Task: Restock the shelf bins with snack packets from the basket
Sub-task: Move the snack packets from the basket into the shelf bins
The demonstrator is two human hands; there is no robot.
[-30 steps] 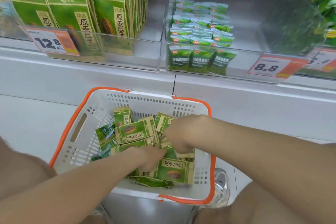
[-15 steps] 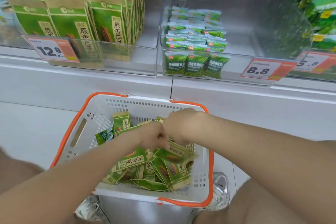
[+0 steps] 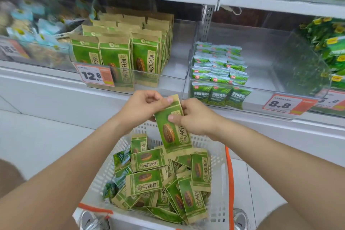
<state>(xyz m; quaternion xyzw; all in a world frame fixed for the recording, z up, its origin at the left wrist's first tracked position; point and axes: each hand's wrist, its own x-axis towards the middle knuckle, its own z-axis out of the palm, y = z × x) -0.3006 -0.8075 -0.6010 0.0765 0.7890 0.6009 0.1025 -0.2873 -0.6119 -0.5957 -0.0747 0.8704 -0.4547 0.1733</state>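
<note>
Lying in basket (image 3: 219, 157): loose packets (image 3: 147, 182) heaped at all angles, some face up, some on edge; white mesh walls, orange rim.
Basket, left side: a few dark green sachets (image 3: 121, 158) tucked against the wall beside the heap.
Held packet (image 3: 172, 132), position: above the far end of the basket, clear of the heap, in front of the shelf edge; upright, its top leaning slightly left.
Held packet, look: flat kraft-brown paper pouch with a green front panel; one striped brown seed printed left of centre; dark characters down the right side; round seal near the bottom; brown bands at top and bottom.
Left hand (image 3: 141, 107): fingers curled, thumb and forefinger pinching the packet's top left corner.
Right hand (image 3: 196, 117): gripping the packet's right edge, thumb pressed on the green face, fingers behind.
Left bin (image 3: 168, 78): clear-walled; upright packets (image 3: 115, 61) of the same print stand in rows facing out, filling its left part; 12.8 tag (image 3: 95, 75) on the front wall.
Right bin (image 3: 261, 87): just beside the left bin; small green packets (image 3: 220, 73) in rows on its left part; 8.8 tag (image 3: 285, 103) on the front.
</note>
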